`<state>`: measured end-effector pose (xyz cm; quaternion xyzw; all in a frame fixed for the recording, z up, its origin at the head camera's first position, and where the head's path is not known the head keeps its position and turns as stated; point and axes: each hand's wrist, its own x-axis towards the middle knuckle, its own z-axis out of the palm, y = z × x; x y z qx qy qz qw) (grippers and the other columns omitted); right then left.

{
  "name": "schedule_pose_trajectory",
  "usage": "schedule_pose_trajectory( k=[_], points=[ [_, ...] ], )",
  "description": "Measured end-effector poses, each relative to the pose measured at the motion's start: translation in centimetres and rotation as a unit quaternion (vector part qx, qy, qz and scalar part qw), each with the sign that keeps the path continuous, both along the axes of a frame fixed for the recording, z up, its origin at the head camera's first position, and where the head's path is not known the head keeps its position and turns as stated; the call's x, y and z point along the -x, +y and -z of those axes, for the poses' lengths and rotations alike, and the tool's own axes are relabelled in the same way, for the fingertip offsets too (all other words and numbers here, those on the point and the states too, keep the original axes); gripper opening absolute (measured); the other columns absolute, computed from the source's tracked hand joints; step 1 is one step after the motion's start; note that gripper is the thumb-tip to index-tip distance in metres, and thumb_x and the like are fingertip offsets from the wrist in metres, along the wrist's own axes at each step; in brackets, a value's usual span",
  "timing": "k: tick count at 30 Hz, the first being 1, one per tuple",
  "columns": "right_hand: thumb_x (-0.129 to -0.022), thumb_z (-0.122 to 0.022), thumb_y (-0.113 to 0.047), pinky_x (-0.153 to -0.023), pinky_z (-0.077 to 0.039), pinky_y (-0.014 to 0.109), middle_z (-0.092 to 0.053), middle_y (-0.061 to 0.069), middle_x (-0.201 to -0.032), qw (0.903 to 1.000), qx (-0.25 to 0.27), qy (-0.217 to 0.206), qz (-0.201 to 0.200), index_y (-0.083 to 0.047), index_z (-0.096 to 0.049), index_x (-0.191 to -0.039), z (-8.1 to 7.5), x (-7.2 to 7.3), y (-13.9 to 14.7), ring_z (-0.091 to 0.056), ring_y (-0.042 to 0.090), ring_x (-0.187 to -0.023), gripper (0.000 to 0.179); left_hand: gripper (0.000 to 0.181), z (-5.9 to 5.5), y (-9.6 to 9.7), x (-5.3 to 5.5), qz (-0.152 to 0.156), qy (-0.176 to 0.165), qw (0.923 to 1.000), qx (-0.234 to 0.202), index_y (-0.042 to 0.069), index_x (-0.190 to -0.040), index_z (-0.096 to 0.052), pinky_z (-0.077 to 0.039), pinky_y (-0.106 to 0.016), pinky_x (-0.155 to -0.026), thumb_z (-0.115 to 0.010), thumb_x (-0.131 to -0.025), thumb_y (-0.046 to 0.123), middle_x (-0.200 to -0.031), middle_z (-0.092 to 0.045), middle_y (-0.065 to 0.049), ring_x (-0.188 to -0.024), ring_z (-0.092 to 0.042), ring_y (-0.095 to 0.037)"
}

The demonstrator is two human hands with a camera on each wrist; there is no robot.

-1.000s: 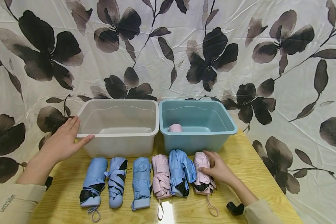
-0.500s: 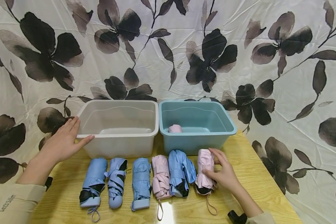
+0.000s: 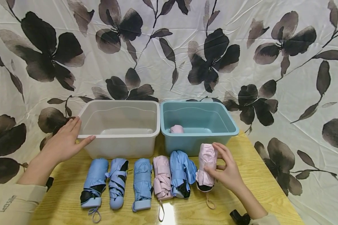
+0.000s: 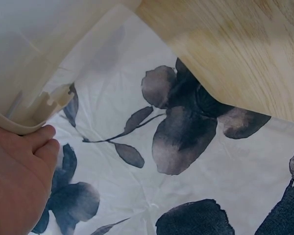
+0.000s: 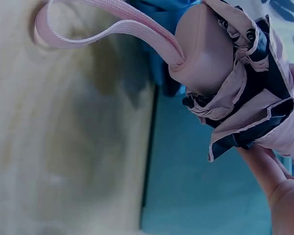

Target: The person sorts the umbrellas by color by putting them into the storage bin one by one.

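My right hand (image 3: 228,170) grips a pink folded umbrella (image 3: 207,161) around its middle, thumb on the near side. The umbrella tilts with its top raised in front of the blue bin. In the right wrist view, its pink handle end (image 5: 206,49) and wrist strap (image 5: 112,27) point away from the hand, with loose fabric and dark lining showing. My left hand (image 3: 62,140) rests at the left front corner of the off-white bin (image 3: 119,145), fingers straight along the side and thumb over the front rim. The left wrist view shows that hand (image 4: 19,171) at the bin's edge.
On the wooden table (image 3: 228,209), a row of folded umbrellas lies before the bins: several blue ones, including one (image 3: 142,182) near the middle, and a pink one (image 3: 161,176). The blue bin (image 3: 197,143) contains a pink umbrella (image 3: 176,128). Floral cloth (image 3: 169,62) hangs behind.
The right hand has closed on the pink umbrella at the row's right end and raised its top, shifting it slightly right and toward the blue bin. The left hand stays put.
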<state>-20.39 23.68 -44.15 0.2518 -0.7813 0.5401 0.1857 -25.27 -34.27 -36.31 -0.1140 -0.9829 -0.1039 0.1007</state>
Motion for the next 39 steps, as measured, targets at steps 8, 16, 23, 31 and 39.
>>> schedule_pose_trajectory(
  k=[8,16,23,31,39],
  points=[
    [-0.068,-0.084,0.025,-0.073,-0.063,0.027,-0.039,0.023,-0.155,0.9976,0.022,0.063,-0.019,0.003,-0.046,-0.153,-2.7,0.4,-0.9,-0.061,0.012,-0.106,0.096,0.100,0.0,-0.1,-0.1,-0.002,-0.003,1.0000,0.000,-0.019,-0.156,-0.017,-0.019,-0.073,-0.117,-0.050,-0.104,0.060,-0.164,-0.015,-0.040,-0.152,-0.013,-0.057],
    [-0.066,-0.077,0.034,-0.078,-0.061,0.024,-0.037,0.020,-0.155,0.9942,0.055,0.088,-0.029,0.010,-0.043,-0.152,-6.1,1.3,-1.4,-0.061,0.013,-0.110,0.096,0.100,0.0,-0.2,-0.2,-0.002,0.000,1.0000,0.000,-0.019,-0.156,-0.018,-0.020,-0.073,-0.117,-0.051,-0.104,0.060,-0.163,-0.017,-0.040,-0.152,-0.015,-0.057],
    [-0.071,-0.073,0.033,-0.076,-0.061,0.020,-0.037,0.011,-0.154,0.9922,0.083,0.090,-0.025,0.006,-0.040,-0.155,-9.6,3.1,-1.5,-0.061,0.014,-0.110,0.095,0.101,-0.3,0.0,-0.2,-0.002,-0.007,1.0000,0.001,-0.019,-0.156,-0.017,-0.019,-0.072,-0.118,-0.050,-0.104,0.061,-0.165,-0.014,-0.039,-0.152,-0.013,-0.057],
    [-0.078,-0.073,0.027,-0.076,-0.060,0.018,-0.034,0.007,-0.155,0.9908,0.106,0.085,-0.004,0.001,-0.041,-0.156,-13.1,6.3,-1.6,-0.062,0.015,-0.109,0.089,0.101,-0.3,0.0,-0.2,-0.003,-0.006,1.0000,0.004,-0.019,-0.156,-0.017,-0.019,-0.072,-0.118,-0.050,-0.104,0.061,-0.164,-0.015,-0.039,-0.152,-0.013,-0.057],
    [-0.085,-0.079,0.009,-0.077,-0.057,0.014,-0.035,0.002,-0.152,0.9938,0.090,0.040,0.052,-0.010,-0.039,-0.159,-15.1,10.7,-1.8,-0.062,0.013,-0.111,0.086,0.101,-0.2,0.0,-0.2,-0.007,-0.006,1.0000,0.002,-0.018,-0.157,-0.016,-0.020,-0.073,-0.117,-0.050,-0.103,0.062,-0.165,-0.014,-0.038,-0.153,-0.013,-0.056]
  ],
)
